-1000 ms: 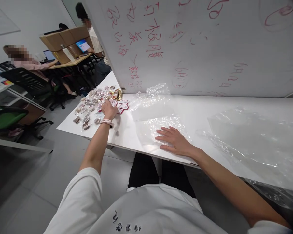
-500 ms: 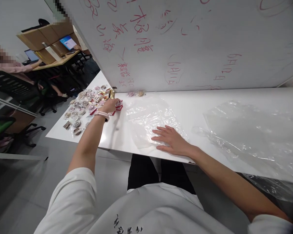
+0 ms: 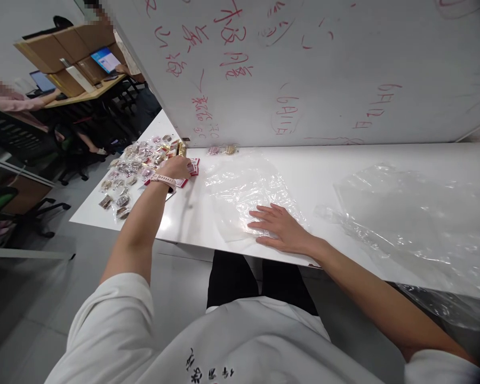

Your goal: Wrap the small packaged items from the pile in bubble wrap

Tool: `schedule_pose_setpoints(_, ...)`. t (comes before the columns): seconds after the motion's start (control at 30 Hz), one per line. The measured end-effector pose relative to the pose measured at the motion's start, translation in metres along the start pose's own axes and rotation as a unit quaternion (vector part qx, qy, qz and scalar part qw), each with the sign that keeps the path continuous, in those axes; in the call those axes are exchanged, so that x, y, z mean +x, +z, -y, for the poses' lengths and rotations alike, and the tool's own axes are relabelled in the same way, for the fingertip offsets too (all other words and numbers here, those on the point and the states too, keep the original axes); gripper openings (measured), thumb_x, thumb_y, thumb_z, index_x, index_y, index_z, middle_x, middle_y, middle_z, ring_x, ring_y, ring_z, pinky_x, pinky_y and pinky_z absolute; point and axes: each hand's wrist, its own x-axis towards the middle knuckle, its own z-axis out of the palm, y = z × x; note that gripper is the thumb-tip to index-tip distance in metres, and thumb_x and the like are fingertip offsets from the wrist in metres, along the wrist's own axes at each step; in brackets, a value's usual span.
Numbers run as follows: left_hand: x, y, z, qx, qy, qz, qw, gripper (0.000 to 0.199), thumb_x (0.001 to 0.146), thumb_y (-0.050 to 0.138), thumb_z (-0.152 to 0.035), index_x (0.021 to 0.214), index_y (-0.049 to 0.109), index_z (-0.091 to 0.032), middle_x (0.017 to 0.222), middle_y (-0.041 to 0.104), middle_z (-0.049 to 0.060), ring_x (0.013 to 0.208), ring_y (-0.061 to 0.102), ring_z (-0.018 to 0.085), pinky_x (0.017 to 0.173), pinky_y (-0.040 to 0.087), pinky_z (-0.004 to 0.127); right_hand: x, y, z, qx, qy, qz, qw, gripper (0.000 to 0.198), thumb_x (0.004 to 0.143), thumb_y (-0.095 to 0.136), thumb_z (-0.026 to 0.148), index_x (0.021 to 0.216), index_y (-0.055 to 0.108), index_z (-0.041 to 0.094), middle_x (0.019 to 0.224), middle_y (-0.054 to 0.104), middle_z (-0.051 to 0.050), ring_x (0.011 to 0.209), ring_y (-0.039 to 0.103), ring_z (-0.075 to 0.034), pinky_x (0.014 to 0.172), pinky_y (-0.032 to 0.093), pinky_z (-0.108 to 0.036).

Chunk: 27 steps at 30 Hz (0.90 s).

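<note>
My right hand (image 3: 282, 229) lies flat with its fingers spread on a clear plastic bag (image 3: 240, 186), which is spread over the white table. My left hand (image 3: 176, 167) reaches to the far left, with a pale pink band around the wrist. Its fingers bend down among red-and-white packets (image 3: 194, 167) and a heap of small clear-wrapped pieces (image 3: 134, 165) in brown, pink and gold. The fingers look closed, but their tips are hidden, and what they grip cannot be made out.
A larger crumpled plastic sheet (image 3: 416, 224) covers the table's right side and hangs over the front edge. Two small wrapped pieces (image 3: 221, 150) lie by the whiteboard (image 3: 324, 69) standing along the back. Beyond the left end are chairs, a desk (image 3: 90, 96) and other people.
The view has shifted slightly, and the heap sits a little further left in it. My left hand has drawn back slightly from the red-and-white packets; my right hand stays on the bag.
</note>
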Motion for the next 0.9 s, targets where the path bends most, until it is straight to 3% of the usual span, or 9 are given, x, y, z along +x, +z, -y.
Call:
schedule_pose_setpoints(0.1, -0.016, -0.023, -0.017, -0.027, -0.020, -0.085, 0.996, 0.028, 0.071, 0.071, -0.035, 0.090, 0.065, -0.015, 0.090, 0.067, 0.015, 0.091, 0.063, 0.033, 0.078, 0.045, 0.037, 0.000, 0.000, 0.000, -0.007, -0.002, 0.001, 1.000, 0.040, 0.097, 0.053, 0.046, 0.135, 0.060, 0.035, 0.152, 0.047, 0.001, 0.145, 0.036, -0.027, 0.119, 0.024, -0.055)
schedule_pose_setpoints(0.2, -0.048, -0.046, -0.061, -0.108, 0.031, -0.151, 0.982, 0.030, 0.080, 0.065, -0.041, 0.097, 0.063, -0.015, 0.092, 0.064, 0.011, 0.089, 0.061, 0.029, 0.079, 0.044, 0.037, 0.000, 0.000, 0.000, -0.018, -0.003, -0.008, 1.000, 0.040, 0.097, 0.053, 0.048, 0.133, 0.062, 0.033, 0.151, 0.049, 0.000, 0.143, 0.038, -0.028, 0.115, 0.031, -0.052)
schedule_pose_setpoints(0.3, -0.082, -0.050, -0.128, -0.165, 0.134, -0.105, 0.971, 0.031, 0.082, 0.066, -0.043, 0.098, 0.062, -0.016, 0.093, 0.063, 0.010, 0.089, 0.060, 0.027, 0.080, 0.044, 0.037, 0.000, 0.003, 0.002, -0.024, -0.020, -0.040, 0.999, 0.040, 0.094, 0.056, 0.052, 0.123, 0.069, 0.028, 0.143, 0.057, -0.004, 0.133, 0.050, -0.028, 0.103, 0.043, -0.046)
schedule_pose_setpoints(0.43, -0.106, -0.022, -0.194, -0.169, 0.200, -0.018, 0.965, 0.026, 0.088, 0.064, -0.040, 0.099, 0.061, -0.016, 0.101, 0.063, 0.013, 0.094, 0.060, 0.028, 0.082, 0.047, 0.039, -0.001, 0.006, 0.009, -0.018, -0.079, -0.123, 0.989, 0.035, 0.092, 0.059, 0.053, 0.099, 0.075, 0.022, 0.106, 0.075, -0.007, 0.091, 0.067, -0.021, 0.078, 0.052, -0.035)
schedule_pose_setpoints(0.57, -0.127, 0.004, -0.182, -0.228, 0.223, -0.092, 0.943, 0.047, 0.093, 0.058, -0.043, 0.132, 0.047, -0.019, 0.134, 0.055, 0.015, 0.119, 0.053, 0.030, 0.094, 0.049, 0.044, -0.005, 0.001, 0.011, -0.033, -0.073, -0.260, 0.962, 0.027, 0.095, 0.058, 0.041, 0.088, 0.072, 0.019, 0.083, 0.075, -0.005, 0.073, 0.066, -0.017, 0.067, 0.049, -0.030)
schedule_pose_setpoints(0.67, -0.167, 0.016, -0.153, -0.317, 0.192, -0.172, 0.913, 0.057, 0.095, 0.056, -0.047, 0.144, 0.037, -0.025, 0.145, 0.049, 0.012, 0.133, 0.047, 0.029, 0.107, 0.043, 0.047, -0.009, -0.009, 0.004, -0.095, 0.109, -0.343, 0.928, 0.027, 0.098, 0.050, 0.033, 0.097, 0.071, 0.018, 0.092, 0.075, -0.007, 0.084, 0.066, -0.020, 0.070, 0.048, -0.032)
schedule_pose_setpoints(0.77, -0.215, 0.033, -0.142, -0.363, 0.229, -0.135, 0.893, 0.071, 0.086, 0.066, -0.055, 0.146, 0.038, -0.029, 0.147, 0.049, 0.012, 0.138, 0.045, 0.029, 0.112, 0.041, 0.048, -0.012, -0.019, -0.004, -0.113, 0.287, -0.291, 0.906, 0.036, 0.097, 0.049, 0.041, 0.120, 0.066, 0.019, 0.102, 0.072, -0.009, 0.091, 0.064, -0.025, 0.070, 0.046, -0.035)
schedule_pose_setpoints(0.83, -0.236, 0.050, -0.145, -0.343, 0.254, -0.111, 0.898, 0.078, 0.081, 0.071, -0.056, 0.146, 0.041, -0.029, 0.150, 0.048, 0.012, 0.143, 0.040, 0.031, 0.118, 0.032, 0.053, -0.013, -0.022, -0.006, -0.075, 0.324, -0.225, 0.916, 0.044, 0.094, 0.050, 0.043, 0.131, 0.059, 0.022, 0.099, 0.070, -0.008, 0.085, 0.062, -0.024, 0.069, 0.045, -0.035)
schedule_pose_setpoints(0.9, -0.246, 0.070, -0.150, -0.330, 0.246, -0.130, 0.902, 0.060, 0.086, 0.069, -0.048, 0.140, 0.050, -0.028, 0.147, 0.052, 0.011, 0.144, 0.039, 0.029, 0.121, 0.024, 0.057, -0.015, -0.024, -0.002, -0.004, 0.320, -0.179, 0.930, 0.046, 0.093, 0.050, 0.038, 0.136, 0.055, 0.023, 0.090, 0.067, -0.005, 0.075, 0.059, -0.020, 0.069, 0.044, -0.034)
